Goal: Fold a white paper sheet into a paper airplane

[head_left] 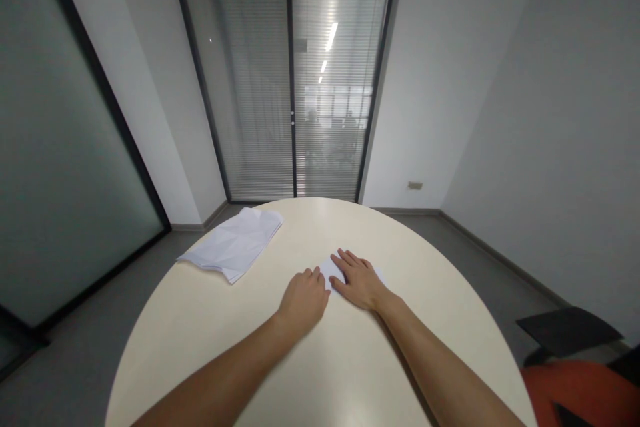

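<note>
A small piece of white paper [329,268], apparently folded, lies on the round table [350,360]. Across it rests my right hand [357,280], flat with the fingers spread, hiding much of the sheet. My left hand [305,297] is closed at the paper's left edge, its fingers curled and the thumb close to the sheet. How firmly those fingers pinch the edge is hard to see. Farther off to the left is a loose stack of creased white sheets [237,240], apart from both hands.
The stack's left corner reaches the table's rim. A chair with a red seat [583,390] and dark armrest [570,331] stands at the lower right. Beyond the table is a glass door with blinds [245,93], between pale walls.
</note>
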The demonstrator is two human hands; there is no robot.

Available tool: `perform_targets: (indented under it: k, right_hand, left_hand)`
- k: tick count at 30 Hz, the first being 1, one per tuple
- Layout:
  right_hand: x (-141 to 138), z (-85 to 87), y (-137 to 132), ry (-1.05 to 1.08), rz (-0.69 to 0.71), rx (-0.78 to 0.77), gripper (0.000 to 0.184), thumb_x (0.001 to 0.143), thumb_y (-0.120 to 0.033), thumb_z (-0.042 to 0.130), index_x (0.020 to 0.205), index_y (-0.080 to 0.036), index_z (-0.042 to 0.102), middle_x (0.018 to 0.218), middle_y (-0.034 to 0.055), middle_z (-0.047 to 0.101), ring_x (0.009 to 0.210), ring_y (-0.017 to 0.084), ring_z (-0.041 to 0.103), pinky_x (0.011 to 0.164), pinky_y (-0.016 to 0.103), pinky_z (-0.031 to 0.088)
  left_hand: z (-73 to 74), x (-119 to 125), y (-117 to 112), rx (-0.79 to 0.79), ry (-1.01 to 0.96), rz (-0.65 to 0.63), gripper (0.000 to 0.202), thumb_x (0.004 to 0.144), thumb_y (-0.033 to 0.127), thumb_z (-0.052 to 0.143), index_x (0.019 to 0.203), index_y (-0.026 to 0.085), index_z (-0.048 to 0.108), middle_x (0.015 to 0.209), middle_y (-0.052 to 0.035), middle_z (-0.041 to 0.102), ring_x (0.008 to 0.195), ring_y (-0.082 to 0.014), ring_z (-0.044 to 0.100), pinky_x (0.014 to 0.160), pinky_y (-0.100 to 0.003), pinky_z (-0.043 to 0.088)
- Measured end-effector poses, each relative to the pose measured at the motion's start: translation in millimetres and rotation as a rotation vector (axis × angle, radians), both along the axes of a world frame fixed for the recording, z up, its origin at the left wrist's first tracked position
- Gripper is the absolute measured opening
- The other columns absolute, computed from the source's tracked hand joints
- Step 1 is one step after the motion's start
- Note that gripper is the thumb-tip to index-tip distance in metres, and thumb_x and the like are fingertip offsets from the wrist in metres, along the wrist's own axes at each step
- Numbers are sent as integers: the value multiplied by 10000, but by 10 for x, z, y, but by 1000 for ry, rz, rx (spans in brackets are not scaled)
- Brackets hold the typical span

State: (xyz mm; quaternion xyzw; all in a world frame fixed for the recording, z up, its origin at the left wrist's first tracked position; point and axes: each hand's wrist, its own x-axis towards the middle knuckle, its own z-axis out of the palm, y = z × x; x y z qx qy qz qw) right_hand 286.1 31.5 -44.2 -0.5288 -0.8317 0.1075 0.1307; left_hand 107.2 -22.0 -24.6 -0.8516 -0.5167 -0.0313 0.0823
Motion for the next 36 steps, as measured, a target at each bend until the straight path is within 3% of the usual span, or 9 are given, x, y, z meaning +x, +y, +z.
perform_targets:
  k: [3, 8, 12, 14, 18, 21, 30, 36]
  right_hand:
    - [39, -12, 25, 35, 46, 4, 669, 939, -520, 473, 1510, -182, 388, 1596, 143, 286, 1490, 304, 216, 1175, 521, 172]
    - [93, -29, 55, 75, 161, 12, 584, 977, -471, 426, 1491, -195, 422, 1582, 126, 329, 1486, 288, 234, 1182, 526, 185]
    - [99, -34, 46, 56, 173, 32, 573, 985, -444, 414, 1495, -182, 418, 1565, 126, 361, 1468, 300, 279, 1169, 529, 238]
    - [99, -16, 45, 60, 170, 74, 531, 986, -413, 418, 1455, -172, 481, 1533, 132, 417, 1437, 291, 346, 1163, 496, 272]
    - [113, 44, 58, 67, 70, 172, 408, 963, -378, 464, 1265, -195, 670, 1371, 119, 604, 1286, 275, 521, 1096, 427, 380]
    - [123, 77, 68, 51, -30, 178, 371, 939, -391, 499, 1164, -208, 730, 1282, 111, 660, 1199, 284, 569, 1033, 417, 432]
    - [223, 84, 122, 89, -308, 162, 258, 863, -371, 598, 973, -201, 757, 1089, 128, 685, 1022, 288, 615, 891, 386, 475]
    - [316, 49, 155, 131, -291, 130, 243, 848, -407, 618, 924, -203, 726, 1026, 105, 679, 997, 266, 612, 864, 366, 461]
  left_hand:
    - [-1, 22, -39, -15, 10, 29, 374, 997, 311, 427, 1234, 94, 618, 1342, -198, 590, 1122, -295, 596, 878, -400, 491]
    - [-19, 5, -75, -14, -33, 154, 590, 996, 489, 389, 1335, 33, 549, 1408, -272, 515, 1207, -351, 553, 911, -459, 479]
    - [-39, -88, -16, 0, -49, 239, 605, 988, 516, 382, 1415, 103, 495, 1422, -262, 504, 1228, -380, 537, 922, -480, 456]
    - [-52, -134, 19, 2, -57, 263, 606, 982, 531, 378, 1421, 131, 495, 1422, -260, 503, 1227, -395, 533, 927, -490, 441]
    - [-89, -173, 56, 12, -66, 275, 650, 974, 577, 342, 1407, 122, 507, 1402, -262, 520, 1206, -391, 544, 925, -478, 435]
    - [-120, -170, 62, 24, -60, 272, 657, 972, 573, 349, 1410, 109, 501, 1414, -264, 509, 1227, -394, 529, 940, -478, 430]
    - [-110, -176, 57, 9, -96, 246, 631, 965, 568, 376, 1432, 159, 486, 1398, -266, 517, 1231, -418, 516, 948, -506, 415]
    - [-73, -177, 35, 30, -94, 230, 615, 963, 592, 363, 1417, 206, 512, 1361, -231, 559, 1193, -393, 537, 962, -503, 386]
